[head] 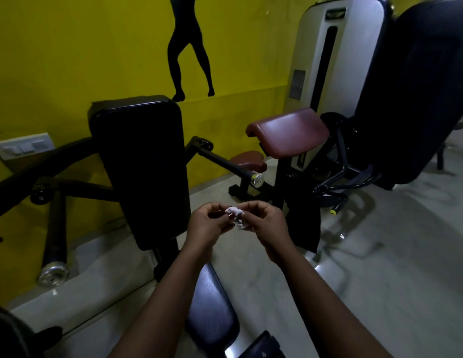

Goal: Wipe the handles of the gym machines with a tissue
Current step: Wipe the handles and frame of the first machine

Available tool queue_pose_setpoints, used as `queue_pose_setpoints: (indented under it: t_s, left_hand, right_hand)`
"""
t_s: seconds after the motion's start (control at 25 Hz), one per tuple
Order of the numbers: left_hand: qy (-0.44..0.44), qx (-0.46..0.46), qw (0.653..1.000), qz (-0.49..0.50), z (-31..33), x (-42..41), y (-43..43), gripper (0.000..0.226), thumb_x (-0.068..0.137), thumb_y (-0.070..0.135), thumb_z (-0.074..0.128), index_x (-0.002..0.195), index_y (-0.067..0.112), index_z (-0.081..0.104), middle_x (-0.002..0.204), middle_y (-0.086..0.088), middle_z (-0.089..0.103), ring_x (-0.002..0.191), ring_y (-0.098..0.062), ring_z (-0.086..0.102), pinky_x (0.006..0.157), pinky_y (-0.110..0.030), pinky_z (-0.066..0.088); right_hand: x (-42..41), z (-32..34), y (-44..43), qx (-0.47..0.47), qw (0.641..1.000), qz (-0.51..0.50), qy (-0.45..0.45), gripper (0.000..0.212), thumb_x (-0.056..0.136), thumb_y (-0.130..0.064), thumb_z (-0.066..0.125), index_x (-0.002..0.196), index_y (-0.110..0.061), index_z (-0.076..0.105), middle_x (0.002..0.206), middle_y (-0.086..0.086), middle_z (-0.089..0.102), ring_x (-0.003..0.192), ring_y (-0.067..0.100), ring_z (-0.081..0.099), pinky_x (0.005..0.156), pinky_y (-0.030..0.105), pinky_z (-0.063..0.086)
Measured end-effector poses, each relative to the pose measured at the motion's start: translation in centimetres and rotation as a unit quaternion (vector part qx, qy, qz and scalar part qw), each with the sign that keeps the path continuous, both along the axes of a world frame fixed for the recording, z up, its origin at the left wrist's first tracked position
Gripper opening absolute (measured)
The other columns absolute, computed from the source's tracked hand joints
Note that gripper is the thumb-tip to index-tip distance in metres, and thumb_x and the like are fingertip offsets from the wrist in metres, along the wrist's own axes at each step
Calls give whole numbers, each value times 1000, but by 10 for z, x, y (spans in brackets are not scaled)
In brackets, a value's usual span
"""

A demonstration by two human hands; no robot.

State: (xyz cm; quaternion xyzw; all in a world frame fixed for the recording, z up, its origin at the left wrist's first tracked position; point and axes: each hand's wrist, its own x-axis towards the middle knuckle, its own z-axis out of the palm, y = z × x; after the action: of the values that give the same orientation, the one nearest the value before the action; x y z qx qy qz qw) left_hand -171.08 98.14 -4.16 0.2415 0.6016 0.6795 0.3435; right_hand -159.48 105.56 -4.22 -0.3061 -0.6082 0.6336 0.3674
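Head camera: your left hand [207, 224] and right hand [266, 223] pinch a crumpled tissue [236, 215], largely hidden in your grip, near a shadowed machine handle [225, 162].

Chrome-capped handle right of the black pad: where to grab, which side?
Probably grip the black bar just behind its chrome cap, coming from above with the tissue. The bar is a bare round tube sloping down toward the viewer; the maroon seat crowds its far side.
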Motion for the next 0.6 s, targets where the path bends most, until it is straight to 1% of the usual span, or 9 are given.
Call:
queue_pose_setpoints:
  t_s: [0.08, 0.2, 0.24, 0.32, 0.4, 0.44, 0.52, 0.6]
  left_hand:
    - [5, -2, 1000, -3, -2, 3, 25, 12, 81, -5, 70, 88, 4, 65, 87, -16, 71, 82, -26, 70, 72, -29, 56]
    - [-7, -1, 1000, 15, -6, 2, 66, 8, 82, 0, 72, 87, 3, 67, 86, -16, 72, 84, -28, 71, 76, -32, 57]
    - [-11, -4, 1000, 18, -8, 0, 82, 8, 82, 2, 72, 88, 4, 68, 87, -16, 73, 86, -29, 71, 77, -34, 57]
    - [-17, -13, 1000, 13, -10, -7, 114, 12, 80, 4, 75, 91, 3, 69, 91, -17, 73, 90, -30, 71, 80, -35, 57]
    - [-17, -35, 999, 8, -11, -13, 143, 11, 82, 0, 72, 91, 3, 69, 92, -17, 73, 91, -28, 70, 80, -34, 58]
    - [-17, -48, 999, 13, -13, -17, 155, 12, 84, -4, 68, 93, 4, 68, 92, -16, 72, 91, -27, 69, 79, -33, 58]
    - [-10, -76, 996, 38, -17, -26, 176, 21, 88, -12, 57, 97, 6, 66, 90, -11, 68, 87, -23, 67, 77, -31, 57]
    - [1, -103, 993, 65, -23, -35, 192, 26, 89, -13, 52, 105, 5, 64, 86, -7, 65, 82, -20, 64, 74, -29, 56]
  right_hand:
    - [2, -4, 27, 56, 998, -1, -36, 13, 87, -2, 64, 93, -10, 72, 88, 12, 73, 77, 17, 70, 65, 26, 54]
    - [-1, -3, 61, 133, 988, 1, -80, 21, 87, -2, 64, 98, -16, 74, 90, 4, 74, 82, 14, 71, 73, 25, 58]
    - [-2, -4, 74, 150, 985, -3, -88, 21, 87, -1, 64, 98, -16, 73, 90, 1, 74, 80, 10, 70, 73, 21, 57]
    - [-7, -4, 105, 182, 977, -14, -106, 19, 86, -2, 65, 94, -17, 73, 85, -3, 72, 73, -3, 67, 68, 8, 50]
    - [-14, -9, 136, 213, 968, -25, -131, 14, 86, -7, 67, 91, -19, 73, 83, -4, 71, 70, -8, 64, 64, 4, 45]
    - [-19, -11, 151, 223, 963, -34, -144, 13, 86, -8, 67, 92, -18, 73, 84, -4, 72, 70, -7, 63, 65, 4, 45]
    - [-31, -18, 181, 247, 952, -68, -166, 16, 85, -5, 65, 93, -16, 73, 86, -4, 71, 72, -4, 61, 66, 3, 42]
    - [-45, -23, 210, 300, 928, -111, -190, 22, 82, 1, 62, 94, -14, 72, 89, -2, 69, 77, 3, 59, 66, -1, 36]
